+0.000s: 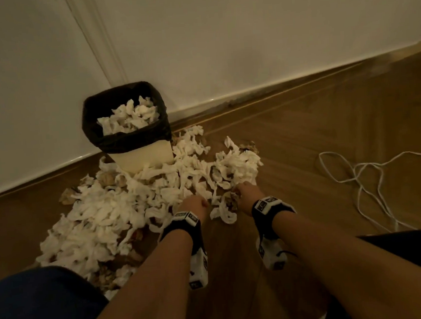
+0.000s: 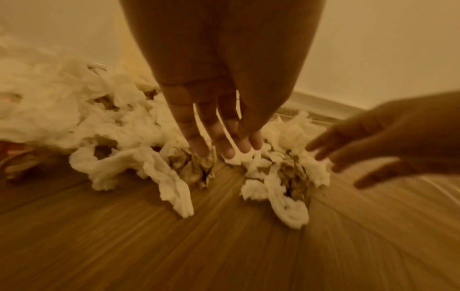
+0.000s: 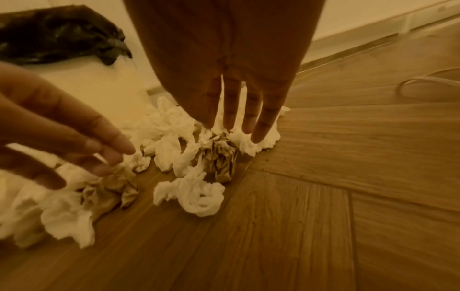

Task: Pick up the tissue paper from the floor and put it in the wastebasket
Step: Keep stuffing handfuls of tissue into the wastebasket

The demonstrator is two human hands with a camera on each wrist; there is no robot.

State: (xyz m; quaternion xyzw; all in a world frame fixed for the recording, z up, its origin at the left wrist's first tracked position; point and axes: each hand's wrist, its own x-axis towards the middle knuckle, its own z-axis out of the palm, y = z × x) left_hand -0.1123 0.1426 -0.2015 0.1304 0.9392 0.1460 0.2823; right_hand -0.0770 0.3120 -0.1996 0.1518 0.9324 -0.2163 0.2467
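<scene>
Two hands reach down, fingers straight and spread: left hand [image 1: 193, 206] and right hand [image 1: 247, 193] touch the tissue paper [image 1: 122, 204] heaped on the floor [image 1: 315, 131] near one wastebasket [image 1: 143, 155], which stands by the far wall.

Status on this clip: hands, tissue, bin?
Left hand and right hand open, reaching into floor tissue. Wastebasket nearly full. Brown paper scraps mixed in.

White crumpled tissue paper [image 1: 113, 212] heaped on floor around wastebasket [image 1: 143, 157] (black-lined, nearly full), standing upright against wall.
</scene>
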